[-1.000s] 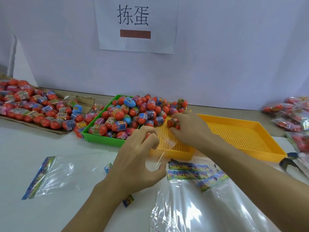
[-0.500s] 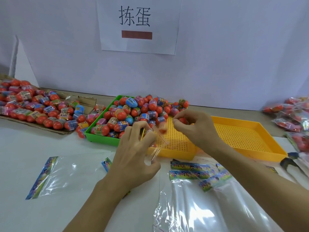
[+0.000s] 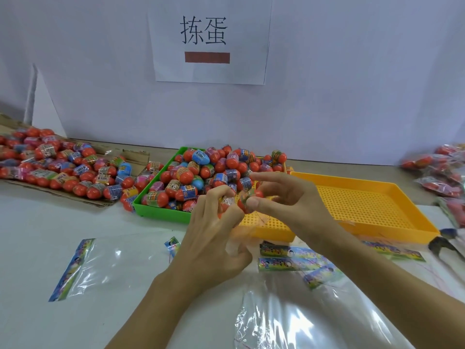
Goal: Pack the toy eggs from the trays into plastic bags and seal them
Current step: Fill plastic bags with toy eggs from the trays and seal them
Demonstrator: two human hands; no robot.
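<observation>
**Egg held at the mouth of a small bag above the yellow tray's edge**

The right hand [image 3: 289,200] pinches a toy egg [image 3: 247,201] between thumb and fingers, its red end toward the left hand; its long axis is too hidden to tell. The left hand [image 3: 214,238] grips a small clear bag [image 3: 236,241], with fingers curled around it and its mouth facing the egg. Both hover over the near left corner of the yellow tray [image 3: 364,210], which is mostly bare mesh. The green tray [image 3: 161,212] just beside it is heaped with eggs. Flat bags [image 3: 289,260] lie on the white table [image 3: 37,235] below the hands, another bag [image 3: 83,265] lies alone to the left, with open tabletop around it
</observation>
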